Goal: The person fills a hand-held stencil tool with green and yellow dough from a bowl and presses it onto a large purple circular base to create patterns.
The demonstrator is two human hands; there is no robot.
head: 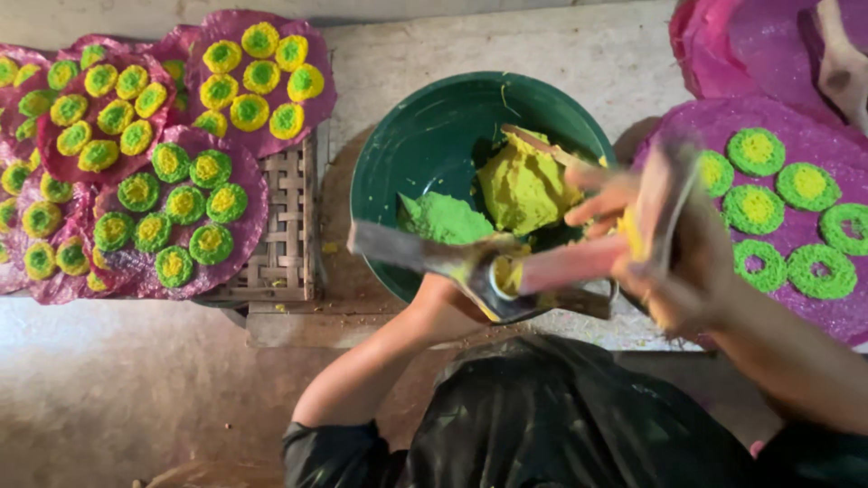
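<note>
My left hand [440, 296] reaches up from below and grips a metal dough press [484, 269], and is mostly hidden under it. The press's round barrel holds yellow dough. My right hand [665, 239] is motion-blurred at the press's right end, with a bit of yellow dough [633, 233] in its fingers. Both hands hover over the near rim of a dark green bowl [398, 117]. Inside the bowl lie a yellow dough lump [524, 185] and a green dough lump [443, 219].
At the left, a woven tray [291, 237] carries overlapping purple discs [244, 185] topped with green-and-yellow rosettes. On the right lies a purple disc [796, 239] with green rings, and more purple sheets [723, 45] sit behind it. A worn wooden board [298, 327] lies under the bowl.
</note>
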